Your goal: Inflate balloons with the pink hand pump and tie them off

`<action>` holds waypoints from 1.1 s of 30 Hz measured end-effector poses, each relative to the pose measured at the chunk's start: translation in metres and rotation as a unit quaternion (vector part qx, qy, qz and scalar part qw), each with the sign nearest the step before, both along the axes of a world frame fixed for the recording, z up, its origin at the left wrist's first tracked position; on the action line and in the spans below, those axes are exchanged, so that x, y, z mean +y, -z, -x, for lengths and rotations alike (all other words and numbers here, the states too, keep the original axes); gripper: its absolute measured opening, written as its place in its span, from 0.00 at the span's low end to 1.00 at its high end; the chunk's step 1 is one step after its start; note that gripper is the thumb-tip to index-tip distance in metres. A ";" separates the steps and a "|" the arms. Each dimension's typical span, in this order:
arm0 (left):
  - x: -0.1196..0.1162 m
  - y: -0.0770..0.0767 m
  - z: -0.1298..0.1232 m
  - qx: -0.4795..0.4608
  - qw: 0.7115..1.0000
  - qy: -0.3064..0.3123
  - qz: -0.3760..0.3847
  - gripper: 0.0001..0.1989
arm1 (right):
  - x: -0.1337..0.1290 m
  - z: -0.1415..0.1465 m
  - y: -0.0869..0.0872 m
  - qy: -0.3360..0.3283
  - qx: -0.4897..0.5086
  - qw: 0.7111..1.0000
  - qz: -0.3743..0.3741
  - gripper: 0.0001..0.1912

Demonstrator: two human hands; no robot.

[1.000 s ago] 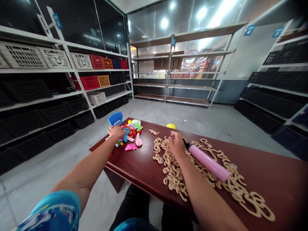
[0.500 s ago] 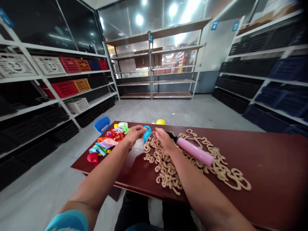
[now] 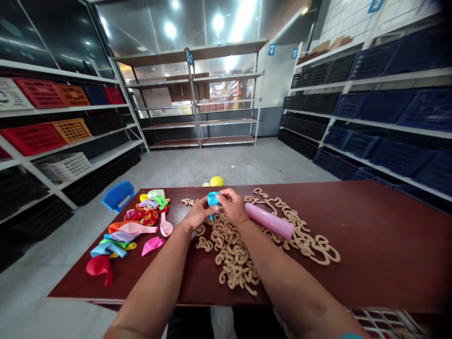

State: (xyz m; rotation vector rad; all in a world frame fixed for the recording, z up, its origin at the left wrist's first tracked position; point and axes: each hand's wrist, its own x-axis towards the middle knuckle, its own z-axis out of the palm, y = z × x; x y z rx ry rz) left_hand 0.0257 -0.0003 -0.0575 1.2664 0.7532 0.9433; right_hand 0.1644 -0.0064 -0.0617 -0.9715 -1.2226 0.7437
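A limp blue balloon [image 3: 213, 198] is pinched between both hands above the table's middle. My left hand [image 3: 200, 214] has thumb and fingers closed on its lower part. From the other side my right hand [image 3: 233, 205] grips it near the top, fingers bent. Below the hands spreads a heap of curly beige strands [image 3: 233, 254], which look like long uninflated balloons. Beside my right hand lies a pink hand pump [image 3: 270, 220]; its black end is hidden behind that hand. Flat balloons in many colours [image 3: 132, 228] lie to the left, a red balloon [image 3: 100, 267] nearest me.
The dark red table [image 3: 370, 235] extends far to the right. Behind its left corner stands a blue chair [image 3: 119, 195]. Yellow round balloons [image 3: 216, 181] show beyond the far edge. Shelves with crates [image 3: 38, 134] line both sides, and a rack [image 3: 197, 94] stands at the back.
My right hand has come to the blue balloon, which only my left hand held before. The view has swung right, showing more of the coloured balloons and the right shelves.
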 end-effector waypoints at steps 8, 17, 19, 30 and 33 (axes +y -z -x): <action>0.006 0.000 0.010 -0.115 0.983 0.057 0.131 0.08 | -0.011 0.001 -0.014 -0.011 -0.109 0.994 -0.025 0.12; 0.029 0.003 0.025 -0.376 0.879 -0.156 0.249 0.06 | -0.032 -0.071 -0.053 0.138 -0.436 0.887 0.062 0.13; 0.030 0.004 0.026 -0.402 0.865 -0.169 0.248 0.07 | -0.049 -0.091 -0.042 0.190 -0.524 0.827 0.076 0.16; 0.031 0.008 0.029 -0.450 0.836 -0.189 0.249 0.10 | -0.106 -0.108 -0.013 0.204 -0.653 0.723 0.098 0.23; 0.032 0.008 0.028 -0.449 0.833 -0.208 0.248 0.11 | -0.113 -0.091 -0.022 0.163 -0.634 0.755 0.046 0.24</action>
